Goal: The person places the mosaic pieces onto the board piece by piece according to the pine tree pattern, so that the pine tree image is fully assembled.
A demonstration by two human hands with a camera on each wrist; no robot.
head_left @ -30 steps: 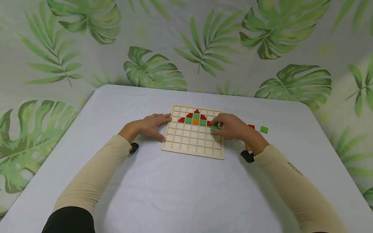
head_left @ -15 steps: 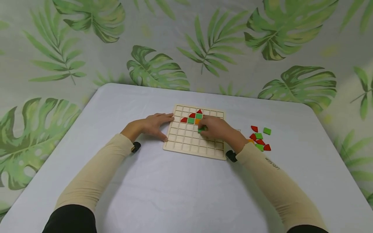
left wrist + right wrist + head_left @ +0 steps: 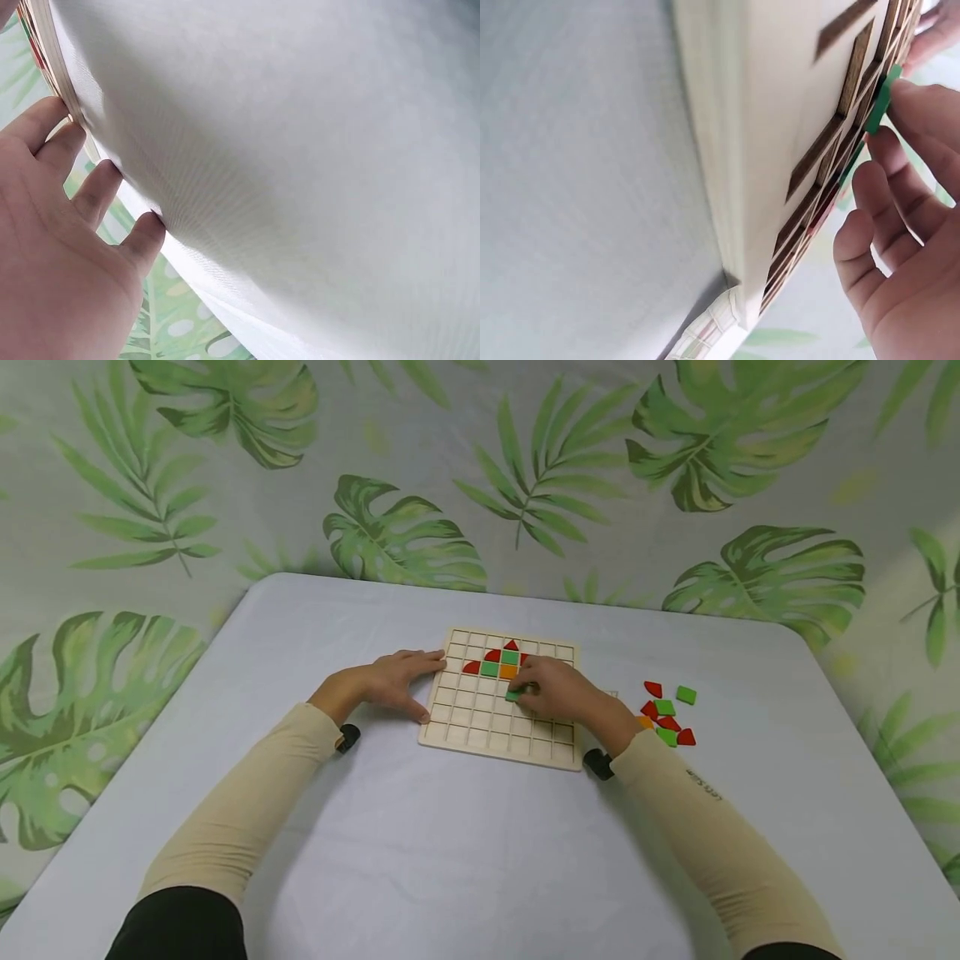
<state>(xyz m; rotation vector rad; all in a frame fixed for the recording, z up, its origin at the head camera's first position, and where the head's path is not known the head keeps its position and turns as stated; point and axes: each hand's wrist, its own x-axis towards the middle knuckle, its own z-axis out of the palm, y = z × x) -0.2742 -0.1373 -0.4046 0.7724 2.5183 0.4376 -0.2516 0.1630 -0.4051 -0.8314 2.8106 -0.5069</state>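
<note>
A wooden grid board [image 3: 480, 722] lies on the table, with a small figure of red, green and orange tiles in its upper cells. The orange square tile [image 3: 507, 672] sits at the figure's middle, under a green tile [image 3: 509, 657] and a red triangle [image 3: 511, 645]. My right hand [image 3: 558, 689] pinches a green square tile [image 3: 883, 101] between thumb and finger, just below the orange one, and covers the figure's right part. At the board's left edge rests my left hand [image 3: 386, 683], thumb spread from the fingers [image 3: 97, 191], which touch the edge.
Right of the board lies a loose pile of tiles, among them a green square [image 3: 686, 695] and a red quarter-round piece [image 3: 686, 737]. A printed paper card [image 3: 709, 326] pokes out by the board's edge. A leaf-patterned cloth [image 3: 405, 535] hangs behind the white table [image 3: 450, 852].
My right hand has moved left from the board's right side to its middle with the green tile, uncovering the loose pile. The left hand has stayed at the board's edge.
</note>
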